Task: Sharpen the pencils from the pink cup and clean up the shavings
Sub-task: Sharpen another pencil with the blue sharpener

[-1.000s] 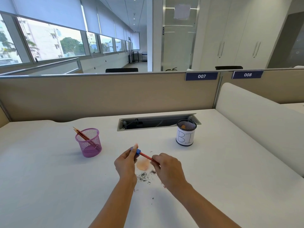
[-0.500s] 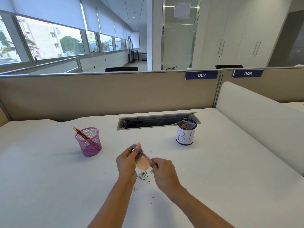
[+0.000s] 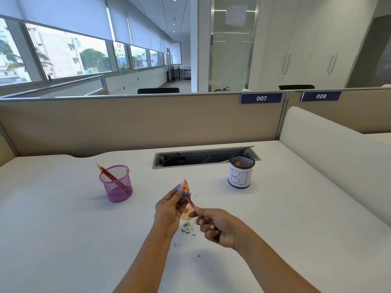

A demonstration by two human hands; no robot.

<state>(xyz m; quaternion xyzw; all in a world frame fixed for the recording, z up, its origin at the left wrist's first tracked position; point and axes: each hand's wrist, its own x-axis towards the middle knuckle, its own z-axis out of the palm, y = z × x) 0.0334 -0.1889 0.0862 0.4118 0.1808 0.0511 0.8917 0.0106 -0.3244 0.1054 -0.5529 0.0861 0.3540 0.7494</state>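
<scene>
My left fingers [image 3: 172, 195] are clamped on the blue sharpener [image 3: 183, 193] at frame centre. My right fingers [image 3: 200, 210] pinch the red pencil [image 3: 190, 203] seated in it, and a curl of shaving [image 3: 185, 185] rises from the blade. I'd turn evenly with light pressure, directly above the shavings [image 3: 187, 226] on the worktop [image 3: 63, 240]. The pink cup [image 3: 116, 183], centre-left, holds more pencils [image 3: 108, 174].

Both arms are bare: the left forearm [image 3: 143, 261] and right forearm [image 3: 275, 265] are slender and uncovered down to the picture's lower edge. The left grip [image 3: 169, 210] and right grip [image 3: 218, 227] are bare hands; short fingernails [image 3: 212, 226] show on the right one.
</scene>
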